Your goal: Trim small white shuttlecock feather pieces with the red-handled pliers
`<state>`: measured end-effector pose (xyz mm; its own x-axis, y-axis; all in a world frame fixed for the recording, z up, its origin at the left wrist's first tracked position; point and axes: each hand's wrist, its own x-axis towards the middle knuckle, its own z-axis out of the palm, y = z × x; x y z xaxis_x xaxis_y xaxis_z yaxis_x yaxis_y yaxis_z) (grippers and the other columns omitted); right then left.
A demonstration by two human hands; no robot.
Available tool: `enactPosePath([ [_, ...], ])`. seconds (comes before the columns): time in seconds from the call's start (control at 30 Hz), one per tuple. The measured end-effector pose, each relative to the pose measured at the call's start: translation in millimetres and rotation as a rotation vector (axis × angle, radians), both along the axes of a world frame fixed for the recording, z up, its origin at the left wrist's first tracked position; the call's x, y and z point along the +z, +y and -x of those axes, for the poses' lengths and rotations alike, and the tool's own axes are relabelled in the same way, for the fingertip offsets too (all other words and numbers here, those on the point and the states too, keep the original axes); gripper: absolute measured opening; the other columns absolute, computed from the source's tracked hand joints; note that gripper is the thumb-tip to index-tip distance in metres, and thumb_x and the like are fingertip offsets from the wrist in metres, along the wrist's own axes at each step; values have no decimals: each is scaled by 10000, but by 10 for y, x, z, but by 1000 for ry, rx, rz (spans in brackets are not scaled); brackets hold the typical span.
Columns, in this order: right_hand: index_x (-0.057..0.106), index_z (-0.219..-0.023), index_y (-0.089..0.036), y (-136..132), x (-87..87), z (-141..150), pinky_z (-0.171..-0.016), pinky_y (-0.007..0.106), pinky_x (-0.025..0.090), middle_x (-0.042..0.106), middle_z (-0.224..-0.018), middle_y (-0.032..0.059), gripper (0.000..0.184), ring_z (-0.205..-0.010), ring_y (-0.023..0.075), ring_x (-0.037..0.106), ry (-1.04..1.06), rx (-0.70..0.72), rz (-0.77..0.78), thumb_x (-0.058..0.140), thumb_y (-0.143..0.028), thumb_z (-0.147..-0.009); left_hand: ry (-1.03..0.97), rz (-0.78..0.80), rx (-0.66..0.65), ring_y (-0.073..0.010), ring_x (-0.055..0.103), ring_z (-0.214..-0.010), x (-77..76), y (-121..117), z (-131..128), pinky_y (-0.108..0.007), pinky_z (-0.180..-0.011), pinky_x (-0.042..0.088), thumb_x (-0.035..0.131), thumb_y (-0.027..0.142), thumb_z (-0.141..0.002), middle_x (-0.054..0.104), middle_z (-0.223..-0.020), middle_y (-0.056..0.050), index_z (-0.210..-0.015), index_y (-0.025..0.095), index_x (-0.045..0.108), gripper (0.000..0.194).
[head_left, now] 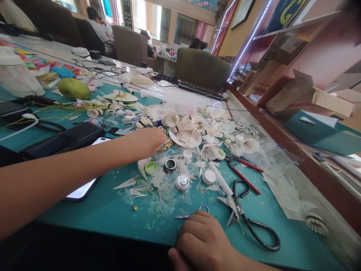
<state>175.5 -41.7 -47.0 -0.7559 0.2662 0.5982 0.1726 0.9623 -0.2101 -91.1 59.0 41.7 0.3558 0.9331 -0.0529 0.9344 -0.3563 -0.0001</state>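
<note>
The gold bits (166, 145) lay right at the fingertips of the left hand (149, 142), which bent down into the litter; its fingers were mostly hidden, so I could not tell whether they pinched anything. Just beyond that hand stood a white disc (184, 140), and past it spread a heap of shuttlecocks (208, 151). Between the two hands were a green lid (151, 168), a black jar (170, 165) and a silver jar (182, 182). The right hand (203, 237) was loosely curled at the near edge of the counter (113, 218), just beside a small pointed tool (182, 217); I could not tell if it held anything. To its right lay the scissors (239, 209), with red-handled pliers (245, 180) farther off. A phone (81, 192) lay partly beneath the left forearm, and a mango (73, 89) sat well beyond.
</note>
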Motion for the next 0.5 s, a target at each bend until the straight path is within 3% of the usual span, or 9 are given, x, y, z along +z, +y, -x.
enactPosePath([
  [0.1,492,-648,-225,-11,14,8,-506,328,278,515,-572,-28,317,-502,125,403,6,-45,-19,495,-248,-964,-114,-43,-60,-208,642,-835,24,-245,-38,-313,-754,464,501,91,-983,687,-894,-93,-841,132,691,240],
  [0.2,495,-650,-222,-9,66,1,-517,336,254,506,-577,-21,303,-514,137,387,-22,-115,-66,480,-211,-952,-254,-36,-136,-173,643,-815,-16,-637,-140,-266,-732,458,501,165,-1006,700,-878,-27,-950,183,710,217],
  [0.3,511,-673,-215,7,135,-30,-557,344,256,530,-618,-8,274,-554,150,412,-108,-163,-137,491,-158,-940,-575,135,-189,-155,651,-782,-97,-1038,-264,-236,-682,447,509,125,-967,708,-858,6,-858,208,672,212],
  [0.37,516,-681,-210,18,171,-53,-587,349,261,538,-643,-2,264,-580,156,430,-155,-177,-177,499,-123,-931,-586,229,-183,-158,658,-763,-147,-1233,-336,-238,-668,447,519,70,-905,717,-854,13,-859,219,670,217],
  [0.5,538,-727,-208,32,201,-84,-610,362,282,555,-698,10,209,-615,178,454,-248,-198,-205,518,-105,-908,-441,213,-189,-198,657,-751,-223,-1390,-430,-285,-653,437,487,48,-878,716,-840,-18,-811,221,646,244],
])
